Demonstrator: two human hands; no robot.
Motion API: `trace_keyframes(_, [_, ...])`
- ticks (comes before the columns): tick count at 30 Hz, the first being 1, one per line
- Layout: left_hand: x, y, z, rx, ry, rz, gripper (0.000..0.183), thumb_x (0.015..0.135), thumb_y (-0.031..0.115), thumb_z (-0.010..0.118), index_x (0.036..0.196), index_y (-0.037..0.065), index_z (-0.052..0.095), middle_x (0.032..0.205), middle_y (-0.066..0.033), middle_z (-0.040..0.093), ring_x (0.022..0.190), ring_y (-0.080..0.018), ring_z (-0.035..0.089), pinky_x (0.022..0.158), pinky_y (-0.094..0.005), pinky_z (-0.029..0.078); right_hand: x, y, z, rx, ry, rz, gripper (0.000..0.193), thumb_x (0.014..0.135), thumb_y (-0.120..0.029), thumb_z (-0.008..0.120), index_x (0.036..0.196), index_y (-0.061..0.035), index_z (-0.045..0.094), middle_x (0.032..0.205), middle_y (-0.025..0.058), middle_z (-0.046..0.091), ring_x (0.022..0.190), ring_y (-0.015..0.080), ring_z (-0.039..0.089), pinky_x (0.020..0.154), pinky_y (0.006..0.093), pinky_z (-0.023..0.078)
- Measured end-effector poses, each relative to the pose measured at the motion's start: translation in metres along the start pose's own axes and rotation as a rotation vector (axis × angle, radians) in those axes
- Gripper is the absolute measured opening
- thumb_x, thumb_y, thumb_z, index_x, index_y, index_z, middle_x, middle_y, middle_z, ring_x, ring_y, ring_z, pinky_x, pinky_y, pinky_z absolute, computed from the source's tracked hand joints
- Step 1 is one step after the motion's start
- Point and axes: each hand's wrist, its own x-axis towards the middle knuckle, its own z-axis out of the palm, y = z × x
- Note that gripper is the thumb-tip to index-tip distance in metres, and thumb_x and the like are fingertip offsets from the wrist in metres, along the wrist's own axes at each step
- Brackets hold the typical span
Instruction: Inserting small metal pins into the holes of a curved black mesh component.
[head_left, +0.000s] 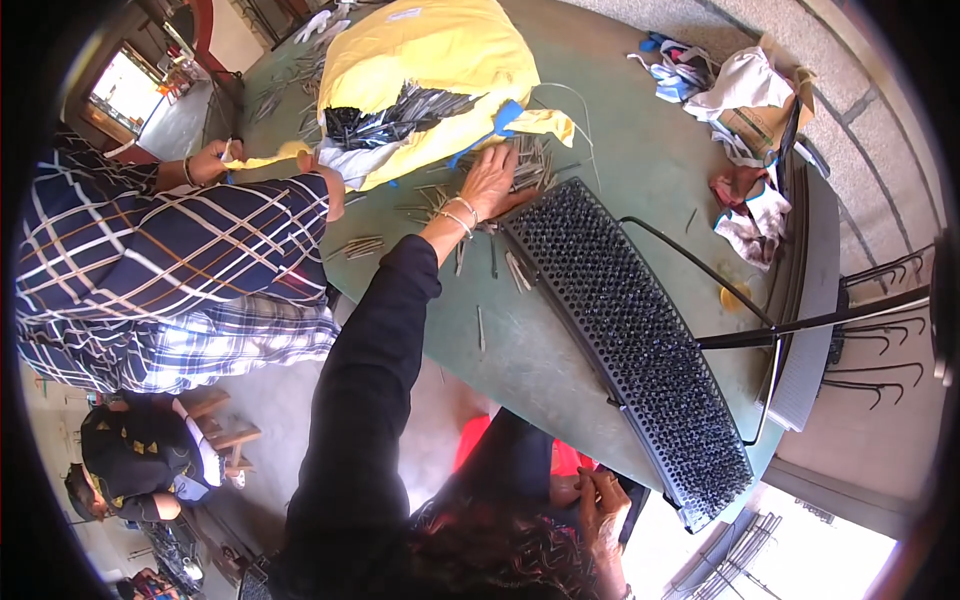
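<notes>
My left hand [485, 185] reaches out in a dark sleeve and rests on a loose pile of short, thin grey strips [535, 165]. Its fingers lie over them, with the thumb spread to the right. Beside it, a long curved black panel [630, 330] with rows of holes and dark bristle-like pieces slants across the table to its near edge. Low in the view is my right hand [602, 515], its fingertips drawn together; whatever they hold is too small to make out. Just beyond my left hand stands an open yellow sack [430, 50] stuffed with dark and grey strips.
On the left, a person in a checked sleeve [180, 230] holds the sack's yellow edge. Gloves and rags [750, 220] lie on the green table [510, 345] at right, near stacked curved grey panels [810, 300] and metal hooks [880, 335]. Another person [135, 450] sits behind at lower left.
</notes>
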Motion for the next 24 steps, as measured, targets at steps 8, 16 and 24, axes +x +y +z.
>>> trace_keyframes(8, [-0.019, -0.014, 0.0, -0.01, 0.217, 0.133, 0.039, 0.083, 0.02, 0.067, 0.116, 0.002, 0.057, 0.108, -0.0132, 0.05, 0.102, -0.0327, 0.046, 0.09, -0.0397, 0.042, 0.011, -0.008, 0.001, -0.013, -0.002, -0.03, 0.01, 0.088, 0.004, 0.057, 0.094, 0.0047, 0.065, 0.077, 0.0114, 0.063, 0.066, 0.0159, 0.062, 0.059, 0.0269, 0.047])
trace_keyframes(16, [-0.076, -0.004, -0.013, -0.166, 0.183, 0.148, 0.024, 0.085, 0.011, 0.062, 0.108, 0.004, 0.061, 0.099, -0.011, 0.051, 0.095, -0.0304, 0.049, 0.085, -0.0389, 0.044, 0.0, 0.011, 0.01, 0.062, -0.036, 0.011, 0.01, 0.087, 0.003, 0.059, 0.094, 0.0039, 0.066, 0.074, 0.0127, 0.062, 0.066, 0.0169, 0.061, 0.059, 0.0279, 0.047])
trace_keyframes(24, [-0.091, 0.036, -0.011, -0.124, 0.127, 0.23, 0.029, 0.088, 0.007, 0.056, 0.117, 0.007, 0.059, 0.114, -0.0117, 0.055, 0.11, -0.0295, 0.051, 0.097, -0.0378, 0.042, 0.036, 0.063, 0.0, 0.123, -0.034, -0.084, 0.013, 0.085, -0.003, 0.064, 0.097, -0.002, 0.067, 0.069, 0.0093, 0.06, 0.06, 0.0174, 0.059, 0.058, 0.0291, 0.047])
